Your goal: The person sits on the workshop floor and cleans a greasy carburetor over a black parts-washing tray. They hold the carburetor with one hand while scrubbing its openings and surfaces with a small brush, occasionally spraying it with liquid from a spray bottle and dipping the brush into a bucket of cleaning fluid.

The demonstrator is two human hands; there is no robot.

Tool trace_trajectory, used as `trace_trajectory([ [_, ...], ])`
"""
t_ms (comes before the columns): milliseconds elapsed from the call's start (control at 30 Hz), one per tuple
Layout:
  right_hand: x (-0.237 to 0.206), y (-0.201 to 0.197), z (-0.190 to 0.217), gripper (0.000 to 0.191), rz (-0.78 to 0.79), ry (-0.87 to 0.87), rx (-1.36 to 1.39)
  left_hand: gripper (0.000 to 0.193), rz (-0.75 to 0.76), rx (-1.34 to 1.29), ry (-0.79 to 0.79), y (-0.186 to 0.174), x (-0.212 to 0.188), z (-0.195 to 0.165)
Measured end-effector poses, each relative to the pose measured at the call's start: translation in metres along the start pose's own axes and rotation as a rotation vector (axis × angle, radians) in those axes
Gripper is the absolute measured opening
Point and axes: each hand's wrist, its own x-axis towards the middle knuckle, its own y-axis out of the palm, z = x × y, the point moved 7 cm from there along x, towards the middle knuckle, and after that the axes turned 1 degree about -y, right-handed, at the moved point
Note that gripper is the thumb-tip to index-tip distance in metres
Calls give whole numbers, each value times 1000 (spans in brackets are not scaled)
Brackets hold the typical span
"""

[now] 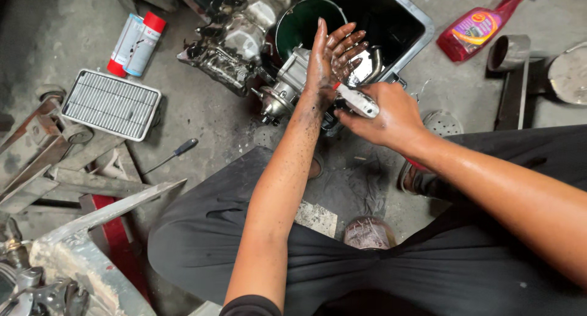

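My left hand [333, 56] is held up flat with fingers spread, its palm dark with grease and wet. My right hand [382, 114] grips a small white and grey bottle-like tool [358, 101] with a red tip, its end against the heel of my left palm. Both hands hover over a metal carburettor-like part [282, 87] and a dark green funnel or bowl [301, 22] inside a black tub [408, 19]. My forearms are speckled with grime, and my knees in dark trousers fill the lower view.
A greasy engine block [235, 38] lies left of the tub. A white air filter [111, 104], a red-capped spray can [136, 44] and a screwdriver [171, 156] lie on the concrete floor. A pink spray bottle [483, 24] rests at upper right. Scrap metal pieces [61, 169] crowd the left.
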Motion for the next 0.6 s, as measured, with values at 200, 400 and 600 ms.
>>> trace_trajectory([
  [200,-3,0,-3,40,3,1,-16,64,-10,-86,66,-5,8,-2],
  [400,3,-3,-26,44,45,191,-5,59,1,-134,80,-8,0,-10],
  [600,4,-5,-24,45,-78,-1,-51,84,50,-281,57,5,-15,-22],
])
